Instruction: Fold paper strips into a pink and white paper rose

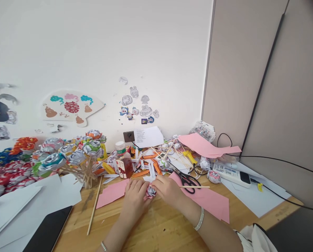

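Observation:
Between my two hands is a small paper flower (151, 191), white and grey at its centre with pink at the lower edge. My left hand (136, 192) curls around its left side, fingers closed against it. From the right, my right hand (168, 189) pinches the flower's upper edge with thumb and fingertips. A thin wooden stick (195, 187) sticks out to the right beyond my right hand; whether it joins the flower is hidden. Pink paper (111, 194) lies left of my hands, and a larger pink sheet (211, 203) lies to the right under black-handled scissors (189, 182).
A bottle (123, 162) with a white cap stands behind my hands, among paper scraps. Finished paper flowers (52, 159) crowd the left. White sheets (14, 210), a black tablet-like device (50, 229) and a stick (94, 206) lie nearer. A power strip (232, 175) with cables sits right.

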Tool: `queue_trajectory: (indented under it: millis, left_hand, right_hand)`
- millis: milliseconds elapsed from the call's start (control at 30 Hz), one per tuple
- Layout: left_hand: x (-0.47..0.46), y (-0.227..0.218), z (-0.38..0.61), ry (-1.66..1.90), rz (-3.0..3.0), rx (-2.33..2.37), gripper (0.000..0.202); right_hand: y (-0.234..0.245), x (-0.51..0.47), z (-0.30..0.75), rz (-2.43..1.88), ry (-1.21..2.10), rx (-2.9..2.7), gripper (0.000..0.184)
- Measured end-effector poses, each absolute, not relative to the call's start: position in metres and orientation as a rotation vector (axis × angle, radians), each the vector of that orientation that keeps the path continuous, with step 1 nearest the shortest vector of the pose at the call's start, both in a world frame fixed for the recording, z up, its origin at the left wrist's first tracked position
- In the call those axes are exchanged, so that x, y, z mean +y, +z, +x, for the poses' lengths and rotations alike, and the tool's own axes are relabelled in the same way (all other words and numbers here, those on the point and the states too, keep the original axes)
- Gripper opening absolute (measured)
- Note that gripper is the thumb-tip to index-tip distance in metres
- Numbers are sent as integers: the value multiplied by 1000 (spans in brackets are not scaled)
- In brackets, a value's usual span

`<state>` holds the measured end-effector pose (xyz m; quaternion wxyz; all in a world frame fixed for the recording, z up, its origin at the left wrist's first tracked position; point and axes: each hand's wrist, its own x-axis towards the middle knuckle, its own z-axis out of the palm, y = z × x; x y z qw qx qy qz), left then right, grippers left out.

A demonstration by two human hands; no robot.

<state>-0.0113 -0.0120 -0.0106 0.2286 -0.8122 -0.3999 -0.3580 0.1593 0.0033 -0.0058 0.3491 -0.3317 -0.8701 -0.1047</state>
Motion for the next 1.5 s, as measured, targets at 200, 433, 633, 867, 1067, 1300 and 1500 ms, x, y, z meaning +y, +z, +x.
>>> queue_trajectory:
  millis: [200, 433, 633, 867, 1067, 1300, 1500]
  left_hand:
    - [-13, -9, -10, -1002, -2199, -1090, 12]
    - [-13, -10, -11, -975, -2207, -1101, 15]
    - [-13, -10, -11, -985, -2204, -1080, 14]
    - [-13, -11, -11, -960, -2231, -1093, 18]
    - [-13, -10, -11, -964, -2232, -1085, 19]
    - [-13, -9, -11, -968, -2204, -1086, 16]
    - [-12, -9, -12, -964, -2198, -1088, 14]
  right_hand:
    - [-8, 7, 161, -766, -304, -2272, 28]
    - [-6, 9, 162, -773, -206, -2281, 30]
    - [-11, 12, 161, -781, -362, -2286, 32]
    - [-10, 11, 161, -845, -480, -2311, 28]
    - [-3, 4, 163, -887, -469, -2333, 22]
    - [2, 1, 161, -940, -431, -2280, 23]
    - [-1, 3, 160, -896, -451, -2217, 21]
